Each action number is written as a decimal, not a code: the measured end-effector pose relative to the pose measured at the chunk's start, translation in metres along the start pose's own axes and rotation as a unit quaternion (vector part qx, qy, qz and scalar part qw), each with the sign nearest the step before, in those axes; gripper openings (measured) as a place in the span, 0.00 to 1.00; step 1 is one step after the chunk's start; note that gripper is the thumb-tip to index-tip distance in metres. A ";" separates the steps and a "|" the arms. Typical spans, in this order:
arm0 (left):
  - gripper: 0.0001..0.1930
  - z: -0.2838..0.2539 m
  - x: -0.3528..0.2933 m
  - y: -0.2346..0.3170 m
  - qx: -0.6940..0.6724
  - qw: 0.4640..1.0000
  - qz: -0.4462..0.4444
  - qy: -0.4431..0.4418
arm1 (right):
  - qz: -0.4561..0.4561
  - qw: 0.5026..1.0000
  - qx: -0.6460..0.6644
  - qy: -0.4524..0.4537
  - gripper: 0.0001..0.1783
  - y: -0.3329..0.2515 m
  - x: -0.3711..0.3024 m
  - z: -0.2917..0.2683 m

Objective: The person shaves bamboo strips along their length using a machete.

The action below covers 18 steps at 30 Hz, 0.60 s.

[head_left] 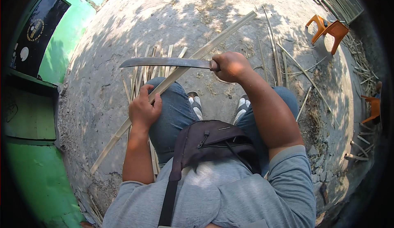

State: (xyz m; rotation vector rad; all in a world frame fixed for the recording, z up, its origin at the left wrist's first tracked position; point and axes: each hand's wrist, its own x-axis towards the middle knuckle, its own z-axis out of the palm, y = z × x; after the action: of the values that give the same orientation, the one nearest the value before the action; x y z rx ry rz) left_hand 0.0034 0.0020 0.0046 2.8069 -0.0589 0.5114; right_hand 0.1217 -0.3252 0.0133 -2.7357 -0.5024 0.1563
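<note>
A long pale slat (223, 36), apparently split bamboo, runs on a slant across my left thigh, from the lower left up to the far right. My left hand (145, 108) grips it over the thigh, thumb on one side and fingers on the other. In my right hand (232, 67) is the wooden handle of a machete (164, 62). Its long blade points left and lies across the slat, beyond my left hand. The blade looks to be touching the slat, though how deep its edge sits cannot be seen.
Several loose slats (164, 65) lie on the ground beyond my left knee. More long strips (274, 51) lie to the right. An orange plastic chair (328, 31) stands at the far right, a green wall (37, 183) on the left. A black bag (213, 143) hangs at my front.
</note>
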 end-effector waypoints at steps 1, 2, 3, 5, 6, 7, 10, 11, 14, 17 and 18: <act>0.18 -0.001 0.000 0.001 0.000 1.000 -0.006 -0.006 | -0.004 1.000 0.010 0.021 0.08 0.005 0.000 0.002; 0.18 -0.002 0.000 0.001 0.001 1.000 -0.012 -0.012 | -0.004 1.000 0.010 0.021 0.08 0.011 0.000 0.002; 0.18 -0.002 -0.001 0.001 0.000 1.000 -0.012 -0.012 | 0.004 0.999 0.023 0.044 0.08 0.018 0.001 0.002; 0.18 -0.001 -0.001 0.000 0.010 1.000 -0.010 -0.009 | 0.012 0.997 0.035 0.066 0.08 0.029 0.003 0.004; 0.18 -0.001 -0.001 0.000 0.010 1.000 -0.010 -0.008 | 0.035 0.995 0.047 0.081 0.08 0.033 0.003 0.004; 0.18 0.000 0.000 0.001 0.014 1.000 -0.004 -0.003 | 0.059 0.992 0.058 0.097 0.08 0.035 0.004 0.006; 0.18 -0.001 0.000 0.001 0.023 1.000 0.002 -0.001 | 0.046 0.992 0.049 0.110 0.09 0.036 0.002 0.013; 0.18 -0.001 0.000 0.001 0.030 1.000 0.002 -0.005 | 0.046 0.992 0.048 0.110 0.09 0.037 0.002 0.013; 0.18 -0.001 -0.001 0.000 0.030 1.000 0.005 0.000 | 0.042 0.994 0.059 0.085 0.12 0.031 0.001 0.011; 0.18 -0.001 0.000 0.002 0.016 1.000 -0.003 -0.010 | 0.031 0.994 0.059 0.085 0.12 0.027 0.000 0.011; 0.18 -0.001 0.000 0.001 0.016 1.000 -0.002 -0.010 | -0.003 0.993 0.074 0.095 0.12 0.026 -0.001 0.013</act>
State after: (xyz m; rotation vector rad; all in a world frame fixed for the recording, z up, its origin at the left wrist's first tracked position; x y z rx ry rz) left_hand 0.0028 0.0010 0.0058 2.8420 -0.0494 0.4871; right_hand 0.1272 -0.3439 -0.0079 -2.5699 -0.4272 -0.0670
